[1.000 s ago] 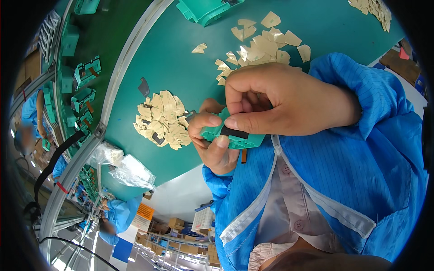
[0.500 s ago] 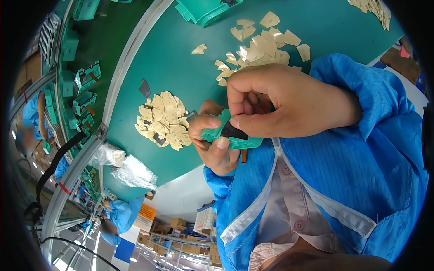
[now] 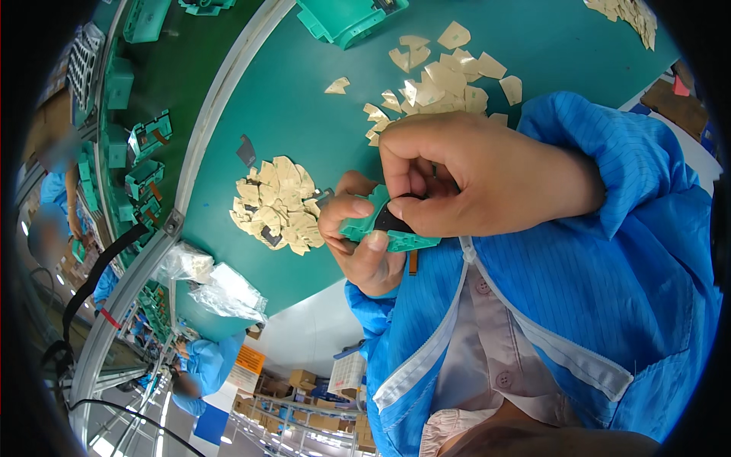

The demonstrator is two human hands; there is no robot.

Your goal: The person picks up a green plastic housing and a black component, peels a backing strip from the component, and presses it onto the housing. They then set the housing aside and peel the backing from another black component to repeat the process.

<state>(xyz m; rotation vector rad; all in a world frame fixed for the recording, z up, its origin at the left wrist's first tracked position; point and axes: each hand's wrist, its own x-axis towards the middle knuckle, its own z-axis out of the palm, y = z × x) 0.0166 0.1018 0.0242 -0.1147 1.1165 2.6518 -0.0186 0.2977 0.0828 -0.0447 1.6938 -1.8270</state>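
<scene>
My left hand (image 3: 359, 228) is closed around a green plastic housing (image 3: 411, 242), its thumb and fingers gripping the end nearest the pale pieces. A thin black sheet piece (image 3: 392, 221) lies against the housing's upper face. My right hand (image 3: 472, 179) bends over it with fingers curled and thumb tip on the black piece; its fingertips are partly hidden. An orange-brown flex strip (image 3: 413, 263) hangs below the housing. Beside my left hand is a heap of cream-backed pieces (image 3: 278, 206), with a single dark piece (image 3: 246, 151) lying apart from it.
More cream pieces (image 3: 445, 80) are scattered beyond my right hand. Another green housing (image 3: 343, 19) stands at the table's far edge. Left of the metal rail (image 3: 221, 84), a belt carries several green housings (image 3: 150, 137). Clear plastic bags (image 3: 226, 289) lie near the corner; co-workers in blue are farther left.
My right hand has shifted slightly left and downward, and its thumb and fingers are closer together at the black piece. On the belt, the green housings have moved a little.
</scene>
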